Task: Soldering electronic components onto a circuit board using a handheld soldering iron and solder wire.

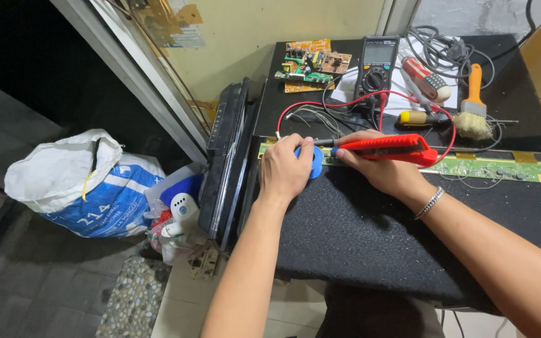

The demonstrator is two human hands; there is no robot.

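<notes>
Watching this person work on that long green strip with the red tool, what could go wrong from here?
1. The red tool in the right hand has its tip close to the left hand, which rests on a blue spool; a slip might catch the fingers.
2. The red wire loops round the tool and could snag it.
3. The long green circuit board looks unclamped on the black mat, so it might shift.

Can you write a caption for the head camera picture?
Right hand holds red soldering iron over green circuit strip; left hand grips blue spool.
</notes>
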